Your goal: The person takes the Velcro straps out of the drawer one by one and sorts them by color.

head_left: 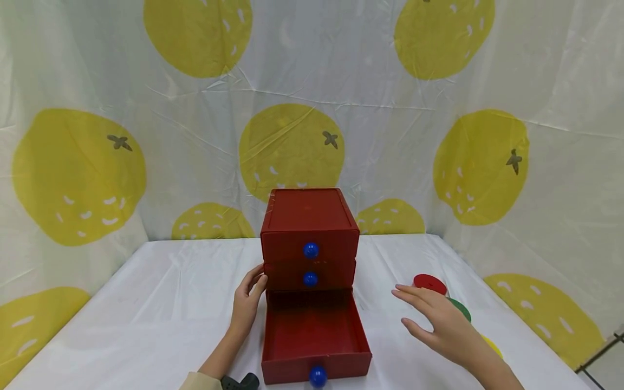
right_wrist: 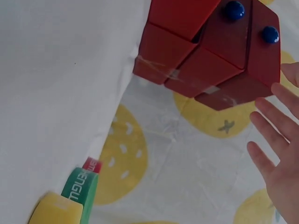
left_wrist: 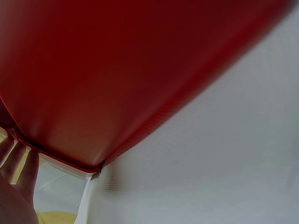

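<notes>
A red three-drawer cabinet (head_left: 309, 211) with blue knobs stands mid-table. Its bottom drawer (head_left: 312, 330) is pulled out and bare inside, while the two upper drawers are in. My left hand (head_left: 248, 298) rests against the cabinet's left side; in the left wrist view its fingertips (left_wrist: 32, 161) touch the red edge. My right hand (head_left: 439, 322) hovers over the table to the right of the cabinet with fingers spread and nothing held. Below and behind it lie a red round item (head_left: 430, 284), a green one (head_left: 460, 309) and a yellow one (head_left: 492, 345), partly hidden by the hand and forearm.
White cloth covers the table (head_left: 195, 319). A white curtain (head_left: 375, 124) with yellow fruit prints encloses the back and sides. A black object (head_left: 241, 382) lies near the left forearm at the front edge. White lettering marks the green item (right_wrist: 80, 191) in the right wrist view.
</notes>
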{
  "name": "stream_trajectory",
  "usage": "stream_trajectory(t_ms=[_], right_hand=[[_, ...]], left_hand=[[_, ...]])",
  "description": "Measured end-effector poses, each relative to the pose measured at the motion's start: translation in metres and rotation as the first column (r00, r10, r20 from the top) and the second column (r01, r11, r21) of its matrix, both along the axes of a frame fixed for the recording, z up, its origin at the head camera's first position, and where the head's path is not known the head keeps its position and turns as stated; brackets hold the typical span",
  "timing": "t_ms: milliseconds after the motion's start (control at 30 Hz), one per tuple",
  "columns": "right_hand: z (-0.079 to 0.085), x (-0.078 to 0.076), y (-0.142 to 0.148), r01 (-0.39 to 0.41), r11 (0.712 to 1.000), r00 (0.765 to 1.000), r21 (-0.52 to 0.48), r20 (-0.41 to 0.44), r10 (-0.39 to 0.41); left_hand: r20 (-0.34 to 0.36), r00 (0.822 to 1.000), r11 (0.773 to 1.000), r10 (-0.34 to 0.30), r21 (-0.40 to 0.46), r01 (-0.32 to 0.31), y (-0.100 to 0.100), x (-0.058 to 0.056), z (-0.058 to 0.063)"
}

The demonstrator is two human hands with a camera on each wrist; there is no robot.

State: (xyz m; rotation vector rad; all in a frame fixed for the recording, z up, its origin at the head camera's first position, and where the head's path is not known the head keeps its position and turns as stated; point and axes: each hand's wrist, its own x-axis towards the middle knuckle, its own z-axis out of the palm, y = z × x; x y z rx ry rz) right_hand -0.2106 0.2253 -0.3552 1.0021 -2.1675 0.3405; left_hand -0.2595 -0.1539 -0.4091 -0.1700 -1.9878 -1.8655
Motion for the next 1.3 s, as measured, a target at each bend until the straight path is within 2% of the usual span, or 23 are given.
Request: stream_trajectory(t_ms=[200, 300, 433, 567, 667, 867, 1100, 1300], right_hand=[[0.001, -0.004, -0.014, -0.05, 0.998, 0.998, 0.039, -0.045, 0.052], [0.0, -0.004, -0.02, -0.059, 0.996, 0.997, 0.067, -0.046, 0.062], [-0.002, -0.005, -0.029, -0.023, 0.992, 0.999, 0.125, -0.03, 0.027], [-0.003, -0.005, -0.037, -0.002, 0.984, 1.0, 0.179, 0.013, 0.0], [-0.004, -0.004, -0.044, -0.021, 0.979, 0.999, 0.203, 0.029, 0.015], [-0.005, -0.001, -0.06, -0.064, 0.969, 0.998, 0.238, 0.03, 0.059], [-0.009, -0.001, -0.075, -0.154, 0.953, 0.986, 0.26, -0.019, 0.165], [-0.014, -0.001, -0.087, -0.239, 0.937, 0.96, 0.256, -0.081, 0.268]], left_hand=[[0.002, 1.0, 1.0, 0.002, -0.015, -0.002, 0.005, 0.013, 0.017], [0.013, 1.0, 1.0, -0.004, -0.008, 0.004, 0.006, 0.015, 0.02], [0.024, 1.0, 1.0, -0.005, -0.009, 0.005, 0.006, 0.015, 0.02], [0.03, 1.0, 1.0, -0.006, -0.007, 0.006, 0.005, 0.013, 0.018], [0.008, 1.0, 1.0, -0.002, -0.028, 0.002, 0.004, 0.012, 0.016], [0.001, 1.0, 1.0, -0.002, -0.014, 0.002, -0.001, -0.001, 0.0], [-0.008, 1.0, 1.0, 0.002, -0.009, -0.002, -0.002, -0.006, -0.007], [-0.001, 1.0, 1.0, -0.001, -0.003, 0.001, -0.002, -0.007, -0.006]])
